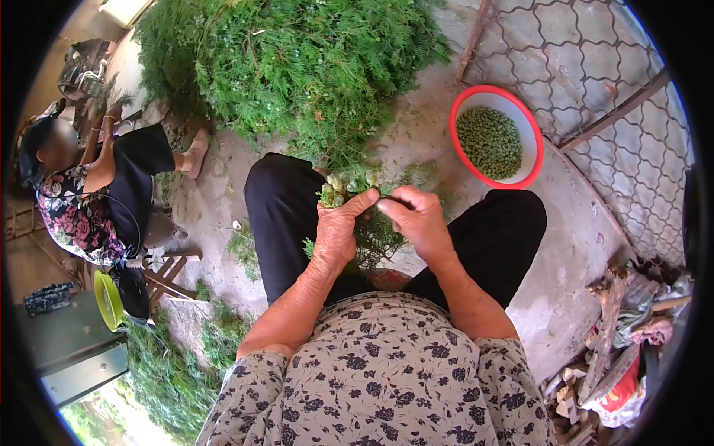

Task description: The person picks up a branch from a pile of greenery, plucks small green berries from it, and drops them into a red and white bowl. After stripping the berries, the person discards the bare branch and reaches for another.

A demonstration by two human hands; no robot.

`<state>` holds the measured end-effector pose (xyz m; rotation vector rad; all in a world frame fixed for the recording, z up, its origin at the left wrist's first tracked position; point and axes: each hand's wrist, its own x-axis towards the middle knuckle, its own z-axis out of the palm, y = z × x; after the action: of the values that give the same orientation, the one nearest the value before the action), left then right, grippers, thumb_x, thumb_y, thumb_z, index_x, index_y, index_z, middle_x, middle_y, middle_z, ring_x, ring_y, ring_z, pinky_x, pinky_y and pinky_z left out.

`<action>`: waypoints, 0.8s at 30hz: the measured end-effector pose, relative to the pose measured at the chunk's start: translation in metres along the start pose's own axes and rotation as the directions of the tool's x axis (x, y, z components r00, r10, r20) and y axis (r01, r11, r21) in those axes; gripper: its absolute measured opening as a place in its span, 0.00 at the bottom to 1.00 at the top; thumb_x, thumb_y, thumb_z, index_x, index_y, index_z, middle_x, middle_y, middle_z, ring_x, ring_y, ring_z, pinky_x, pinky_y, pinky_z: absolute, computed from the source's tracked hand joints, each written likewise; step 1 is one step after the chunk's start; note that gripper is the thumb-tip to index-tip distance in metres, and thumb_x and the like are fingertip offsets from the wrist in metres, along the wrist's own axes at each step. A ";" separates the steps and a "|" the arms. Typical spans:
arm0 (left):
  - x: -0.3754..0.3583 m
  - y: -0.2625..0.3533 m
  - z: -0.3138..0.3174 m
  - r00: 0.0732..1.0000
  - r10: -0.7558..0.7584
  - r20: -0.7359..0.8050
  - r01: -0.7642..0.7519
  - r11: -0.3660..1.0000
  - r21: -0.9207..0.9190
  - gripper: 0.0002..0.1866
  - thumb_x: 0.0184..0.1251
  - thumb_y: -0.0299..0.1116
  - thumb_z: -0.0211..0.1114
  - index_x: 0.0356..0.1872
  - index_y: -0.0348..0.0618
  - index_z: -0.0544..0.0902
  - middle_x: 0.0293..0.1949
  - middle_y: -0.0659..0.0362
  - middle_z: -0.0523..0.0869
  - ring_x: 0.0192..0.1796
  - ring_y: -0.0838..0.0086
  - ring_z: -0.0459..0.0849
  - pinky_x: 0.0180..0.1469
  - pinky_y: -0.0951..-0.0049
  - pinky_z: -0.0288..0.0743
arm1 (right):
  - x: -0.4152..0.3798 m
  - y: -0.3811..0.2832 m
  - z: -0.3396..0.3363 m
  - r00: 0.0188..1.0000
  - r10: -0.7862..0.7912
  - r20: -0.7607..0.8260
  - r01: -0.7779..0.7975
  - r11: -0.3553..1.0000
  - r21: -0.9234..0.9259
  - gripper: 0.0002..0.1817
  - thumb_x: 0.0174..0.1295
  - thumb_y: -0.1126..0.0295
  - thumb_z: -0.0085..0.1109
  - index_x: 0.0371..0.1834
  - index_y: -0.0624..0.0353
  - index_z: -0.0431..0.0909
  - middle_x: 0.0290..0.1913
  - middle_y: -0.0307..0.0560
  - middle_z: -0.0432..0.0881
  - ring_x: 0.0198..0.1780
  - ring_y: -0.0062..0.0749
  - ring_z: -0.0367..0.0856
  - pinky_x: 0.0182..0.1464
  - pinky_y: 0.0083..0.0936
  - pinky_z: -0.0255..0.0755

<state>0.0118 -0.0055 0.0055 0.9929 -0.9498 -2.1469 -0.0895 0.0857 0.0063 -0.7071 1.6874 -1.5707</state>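
Leafy green sprig with pale round seed pods (343, 192) sits upright over our lap, its stem running down into our left hand (336, 236), whose fingers close around it. Our right hand (418, 217) meets it from the right, fingertips pinching at the pods. Beyond our right knee sits a red-rimmed bowl of green seeds (495, 137).

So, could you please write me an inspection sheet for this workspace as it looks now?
Surface: bare concrete ground, strewn with green bits.
Job's things: leafy sprig with pale buds; red bowl holding green seeds; big branch heap.
Clutter: scrap pile at right.
Hands: left hand grips the sprig; right hand fingers pinch at its top.
Cables: nothing seen.
Surroundings: another person seated nearby; metal grille.
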 end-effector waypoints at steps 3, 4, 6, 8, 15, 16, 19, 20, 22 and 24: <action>-0.001 0.000 -0.003 0.999 -0.032 0.014 0.030 0.996 0.081 0.14 0.48 0.23 0.70 0.38 0.43 0.79 0.32 0.65 0.82 0.32 0.80 0.78 0.30 0.79 0.69 | 0.005 0.004 -0.011 0.974 0.211 0.082 -0.225 0.933 0.280 0.07 0.57 0.72 0.57 0.32 0.66 0.78 0.23 0.36 0.73 0.20 0.15 0.69 0.17 0.14 0.58; -0.002 0.000 -0.003 0.998 -0.055 0.034 0.050 0.991 0.127 0.14 0.48 0.23 0.70 0.38 0.43 0.79 0.32 0.66 0.82 0.32 0.81 0.78 0.30 0.79 0.69 | 0.007 0.007 -0.013 0.973 0.223 0.051 -0.227 0.914 0.335 0.08 0.58 0.71 0.56 0.34 0.66 0.78 0.22 0.35 0.72 0.19 0.14 0.68 0.17 0.13 0.57; -0.003 -0.001 -0.001 0.996 -0.081 0.047 0.071 0.982 0.176 0.14 0.48 0.24 0.70 0.38 0.43 0.79 0.32 0.66 0.82 0.32 0.81 0.78 0.30 0.79 0.69 | 0.009 0.011 -0.015 0.973 0.229 0.029 -0.222 0.894 0.390 0.09 0.58 0.71 0.56 0.38 0.65 0.78 0.21 0.34 0.72 0.19 0.13 0.66 0.16 0.12 0.54; -0.002 -0.003 -0.002 0.991 -0.098 0.087 0.076 0.971 0.226 0.15 0.47 0.25 0.70 0.38 0.42 0.79 0.33 0.65 0.82 0.32 0.81 0.78 0.31 0.80 0.69 | 0.010 0.011 -0.014 0.974 0.218 0.058 -0.223 0.894 0.388 0.09 0.58 0.71 0.57 0.37 0.64 0.78 0.22 0.34 0.72 0.19 0.13 0.66 0.17 0.12 0.55; -0.004 -0.007 0.006 0.991 -0.044 0.122 0.017 0.977 0.214 0.13 0.50 0.25 0.69 0.39 0.40 0.80 0.34 0.65 0.82 0.33 0.81 0.78 0.34 0.79 0.71 | 0.009 0.002 -0.014 0.982 0.186 0.036 -0.189 0.961 0.200 0.09 0.56 0.69 0.60 0.34 0.64 0.78 0.24 0.35 0.76 0.22 0.13 0.70 0.23 0.13 0.65; -0.003 -0.005 0.005 0.991 -0.090 0.095 0.065 0.971 0.232 0.13 0.50 0.24 0.69 0.39 0.39 0.80 0.34 0.65 0.83 0.34 0.81 0.79 0.36 0.80 0.72 | 0.008 0.004 -0.014 0.985 0.167 0.033 -0.171 0.969 0.178 0.08 0.57 0.70 0.58 0.34 0.65 0.78 0.24 0.36 0.76 0.23 0.14 0.71 0.25 0.14 0.67; -0.001 -0.005 0.003 0.985 -0.068 0.159 0.030 0.972 0.232 0.13 0.51 0.23 0.67 0.39 0.39 0.79 0.35 0.63 0.82 0.36 0.78 0.80 0.40 0.77 0.73 | 0.006 0.007 -0.012 0.993 0.108 0.052 -0.113 0.987 0.110 0.08 0.58 0.70 0.57 0.33 0.65 0.78 0.25 0.37 0.76 0.23 0.15 0.72 0.25 0.14 0.68; -0.002 -0.005 0.003 0.986 -0.053 0.158 0.016 0.974 0.227 0.12 0.51 0.21 0.66 0.38 0.38 0.79 0.35 0.62 0.82 0.35 0.78 0.80 0.40 0.76 0.74 | 0.005 0.008 -0.011 0.989 0.128 0.072 -0.137 0.981 0.138 0.07 0.60 0.70 0.54 0.34 0.65 0.76 0.26 0.38 0.76 0.22 0.16 0.71 0.22 0.15 0.66; 0.000 -0.002 0.002 0.983 -0.062 0.172 0.030 0.983 0.179 0.12 0.51 0.21 0.66 0.38 0.38 0.80 0.34 0.62 0.83 0.35 0.78 0.80 0.38 0.77 0.74 | 0.006 0.003 -0.010 0.972 0.209 0.110 -0.232 0.933 0.276 0.08 0.61 0.70 0.54 0.35 0.64 0.76 0.27 0.38 0.75 0.21 0.16 0.70 0.21 0.15 0.64; 0.001 0.004 0.005 0.980 -0.104 0.167 0.094 0.993 0.069 0.11 0.52 0.19 0.64 0.39 0.38 0.80 0.34 0.61 0.83 0.34 0.78 0.81 0.38 0.77 0.76 | 0.007 0.001 -0.011 0.945 0.282 0.167 -0.326 0.856 0.401 0.08 0.61 0.70 0.53 0.36 0.64 0.75 0.27 0.38 0.74 0.20 0.17 0.69 0.20 0.15 0.62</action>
<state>0.0080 -0.0066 0.0108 0.9143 -1.0726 -2.3282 -0.1022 0.0866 0.0043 -0.2711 1.2446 -1.5659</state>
